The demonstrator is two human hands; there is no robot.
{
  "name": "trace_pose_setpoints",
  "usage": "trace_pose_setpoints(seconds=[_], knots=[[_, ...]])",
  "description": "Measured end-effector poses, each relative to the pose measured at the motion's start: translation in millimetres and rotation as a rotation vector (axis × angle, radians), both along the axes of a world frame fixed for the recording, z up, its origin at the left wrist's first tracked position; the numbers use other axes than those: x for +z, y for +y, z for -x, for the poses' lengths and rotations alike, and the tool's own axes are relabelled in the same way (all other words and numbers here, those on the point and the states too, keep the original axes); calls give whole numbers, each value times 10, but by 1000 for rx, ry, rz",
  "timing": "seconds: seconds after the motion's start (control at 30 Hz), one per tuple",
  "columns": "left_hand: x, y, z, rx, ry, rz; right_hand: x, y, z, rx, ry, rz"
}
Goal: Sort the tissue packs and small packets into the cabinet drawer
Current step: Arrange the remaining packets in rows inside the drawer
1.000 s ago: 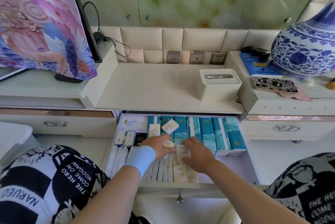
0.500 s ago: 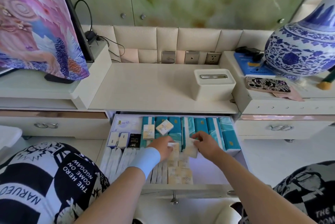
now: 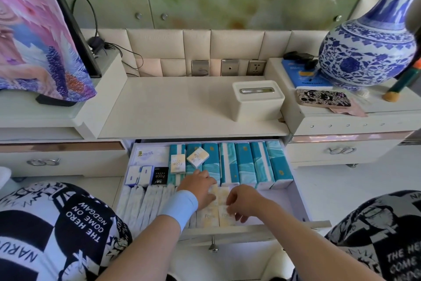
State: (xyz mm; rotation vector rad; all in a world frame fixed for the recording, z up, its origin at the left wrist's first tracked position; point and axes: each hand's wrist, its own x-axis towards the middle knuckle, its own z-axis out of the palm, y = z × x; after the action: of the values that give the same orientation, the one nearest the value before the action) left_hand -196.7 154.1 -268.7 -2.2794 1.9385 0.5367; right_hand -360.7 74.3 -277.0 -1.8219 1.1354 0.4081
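Observation:
The cabinet drawer [image 3: 281, 203] stands pulled out below the counter. A row of teal tissue packs [image 3: 243, 162] fills its back, with two small yellow-white packets [image 3: 197, 157] lying on top of them. Long white wrapped packs [image 3: 141, 203] stand at the front left, and more small yellow packets [image 3: 210, 216] lie at the front middle. My left hand [image 3: 197, 186], with a light blue wristband, holds one small packet [image 3: 219, 194] down onto that front group. My right hand [image 3: 245, 201] pinches a packet right beside it with curled fingers.
White packs [image 3: 139, 174] and a black packet [image 3: 161, 176] lie at the drawer's left. On the counter stands a white tissue box [image 3: 258, 100]. A blue-white vase [image 3: 366, 53], a phone [image 3: 322, 98] and a screen [image 3: 34, 30] sit on the raised side cabinets. My knees flank the drawer.
Both hands have come back from the teal packs toward the drawer's front, bringing the small packets down onto the front yellow group.

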Motion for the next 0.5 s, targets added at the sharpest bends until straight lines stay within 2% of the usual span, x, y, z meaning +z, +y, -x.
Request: trace_pose_setpoints(seconds=[0.13,0.23,0.37,0.5], knots=[[51,-25,-44,-100,-141,-94,79,-7,-60,122,73,156],[60,4,-76,-168,-198,-120,96,-61,-129,107,30,304],[38,45,-130,-123,-98,-53,85,-183,-269,57,-49,535],[62,45,-321,77,66,219,159,-250,-535,2,-165,582]])
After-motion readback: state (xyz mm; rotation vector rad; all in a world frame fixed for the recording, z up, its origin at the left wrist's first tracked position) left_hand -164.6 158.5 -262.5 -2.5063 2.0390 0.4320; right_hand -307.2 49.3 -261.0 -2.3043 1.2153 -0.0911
